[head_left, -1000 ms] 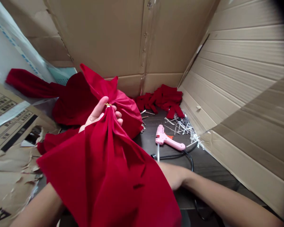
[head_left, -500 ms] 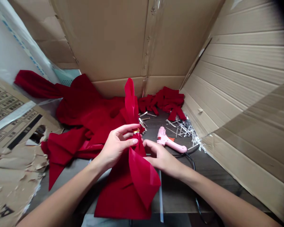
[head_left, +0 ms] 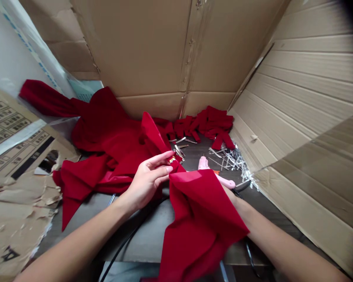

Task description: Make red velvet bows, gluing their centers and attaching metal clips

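Note:
My left hand (head_left: 148, 181) pinches the gathered middle of a red velvet cloth piece (head_left: 200, 219), right at a small gold tie (head_left: 171, 159). One wing of the cloth stands up behind my fingers; the other hangs broad toward me. That lower wing covers my right hand, of which only the forearm (head_left: 282, 246) shows. A pink glue gun (head_left: 220, 178) lies on the dark table just past the cloth, its black cord trailing to the right.
More red cloth (head_left: 106, 137) is heaped at the left and small red pieces (head_left: 208, 125) lie at the back. Several silver hair clips (head_left: 232, 158) are scattered by the cardboard wall (head_left: 297, 98) on the right. Torn cardboard (head_left: 14, 203) lies at the left.
The lower wing of the cloth has swung right and now covers my right hand, which was bare and touching the fold before. My left hand keeps its pinch at the gold tie.

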Demonstrator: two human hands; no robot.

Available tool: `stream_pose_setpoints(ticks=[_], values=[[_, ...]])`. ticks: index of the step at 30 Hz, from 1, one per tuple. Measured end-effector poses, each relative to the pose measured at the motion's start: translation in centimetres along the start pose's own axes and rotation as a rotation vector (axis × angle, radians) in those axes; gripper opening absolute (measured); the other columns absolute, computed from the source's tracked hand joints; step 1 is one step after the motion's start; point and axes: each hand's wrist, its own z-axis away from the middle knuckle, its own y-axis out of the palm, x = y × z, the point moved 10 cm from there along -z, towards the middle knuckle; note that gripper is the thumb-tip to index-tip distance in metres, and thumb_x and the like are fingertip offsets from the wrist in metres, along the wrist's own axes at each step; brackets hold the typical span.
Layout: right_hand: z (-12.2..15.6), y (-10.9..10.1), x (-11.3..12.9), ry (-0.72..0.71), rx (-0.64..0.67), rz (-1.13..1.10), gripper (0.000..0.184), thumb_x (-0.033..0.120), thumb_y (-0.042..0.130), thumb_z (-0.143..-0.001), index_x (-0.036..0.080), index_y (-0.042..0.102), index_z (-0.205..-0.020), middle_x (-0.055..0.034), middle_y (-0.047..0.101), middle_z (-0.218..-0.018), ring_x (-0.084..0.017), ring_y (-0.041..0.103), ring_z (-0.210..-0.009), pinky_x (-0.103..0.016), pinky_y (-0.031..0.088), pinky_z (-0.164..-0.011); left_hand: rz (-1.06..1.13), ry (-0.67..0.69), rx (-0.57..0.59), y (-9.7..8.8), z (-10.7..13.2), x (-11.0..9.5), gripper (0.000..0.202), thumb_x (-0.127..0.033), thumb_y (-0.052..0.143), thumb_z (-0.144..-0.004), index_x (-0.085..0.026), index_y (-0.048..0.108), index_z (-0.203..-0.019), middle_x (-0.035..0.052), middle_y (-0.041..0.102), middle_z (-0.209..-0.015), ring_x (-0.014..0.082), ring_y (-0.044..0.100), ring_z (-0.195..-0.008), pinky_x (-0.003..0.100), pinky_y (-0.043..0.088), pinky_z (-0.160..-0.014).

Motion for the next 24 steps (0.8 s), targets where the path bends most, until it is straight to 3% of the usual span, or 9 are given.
stream_pose_setpoints(ticks=[3,5,10,12,14,17,20,24], values=[[0.4,2.3,-2.2,0.208,0.156,-0.157,0.029,0.039,0.064,-0.084,0.022,0.065,-0.108,-0.0026,0.070,-0.085,-0.019,0.066,-0.074,-0.031,0.055,-0.063,-0.011,-0.015,-0.090,-1.1,-0.2,0.3,0.028,-0.020,0.077,-0.071,-0.016,0.074,-0.099,0.0055,0.074,-0.087,0.0119,0.067,-0.075,0.021,0.053,-0.071],[0.8,3.2,-3.1,0.272,0.209,-0.179,0.035,0.033,0.066,-0.083,0.023,0.059,-0.116,-0.0017,0.070,-0.090,-0.016,0.067,-0.075,-0.026,0.054,-0.064,-0.027,-0.030,-0.151,-1.7,-0.1,0.5,0.020,-0.024,0.078,-0.071,-0.014,0.074,-0.088,0.0055,0.073,-0.083,0.0119,0.067,-0.072,0.021,0.053,-0.068],[1.8,5.5,-4.5,0.365,0.462,-0.081,0.070,0.034,0.068,-0.083,0.029,0.030,-0.141,0.0014,0.068,-0.081,-0.009,0.060,-0.047,-0.018,0.047,-0.041,-0.166,-0.070,-0.115,-1.2,0.3,1.2,0.025,-0.022,0.084,-0.062,-0.013,0.071,-0.082,0.0074,0.074,-0.079,0.0212,0.071,-0.075,0.029,0.056,-0.068],[1.6,5.3,-4.3,0.346,0.503,-0.022,0.062,0.036,0.072,-0.079,0.024,0.042,-0.132,-0.0004,0.067,-0.082,-0.010,0.060,-0.047,-0.017,0.045,-0.038,-0.225,-0.049,-0.097,-1.0,0.5,0.9,0.026,-0.021,0.084,-0.061,-0.014,0.072,-0.082,0.0064,0.074,-0.079,0.0214,0.071,-0.075,0.030,0.055,-0.069],[0.8,4.1,-3.6,0.287,0.447,0.081,0.042,0.038,0.074,-0.076,0.016,0.058,-0.107,-0.0011,0.066,-0.075,-0.010,0.060,-0.048,-0.017,0.045,-0.038,-0.303,-0.013,-0.088,-0.9,0.5,0.4,0.027,-0.021,0.083,-0.061,-0.014,0.073,-0.085,0.0066,0.074,-0.080,0.0201,0.070,-0.075,0.029,0.054,-0.070],[-0.9,1.0,-1.5,0.114,0.184,0.226,0.031,0.041,0.073,-0.076,0.014,0.057,-0.079,-0.0005,0.063,-0.063,-0.009,0.057,-0.046,-0.017,0.042,-0.040,-0.409,0.013,-0.038,-0.2,0.6,0.2,0.032,-0.021,0.084,-0.060,-0.013,0.074,-0.088,0.0068,0.074,-0.077,0.0180,0.068,-0.072,0.027,0.052,-0.068],[-1.4,-0.9,0.1,-0.015,-0.016,0.199,0.034,0.042,0.072,-0.077,0.017,0.050,-0.085,0.0011,0.063,-0.066,-0.010,0.057,-0.047,-0.016,0.039,-0.036,-0.422,-0.020,0.053,0.8,0.7,1.2,0.039,-0.020,0.085,-0.059,-0.014,0.072,-0.095,0.0064,0.073,-0.078,0.0185,0.067,-0.072,0.027,0.052,-0.066],[-1.5,-1.2,0.3,-0.076,-0.123,0.116,0.047,0.037,0.075,-0.073,0.023,0.040,-0.101,0.0035,0.061,-0.077,-0.010,0.057,-0.048,-0.018,0.039,-0.034,-0.437,-0.007,0.180,2.5,1.4,2.2,0.036,-0.015,0.079,-0.065,-0.015,0.068,-0.099,0.0069,0.072,-0.086,0.0219,0.069,-0.081,0.032,0.055,-0.074]])
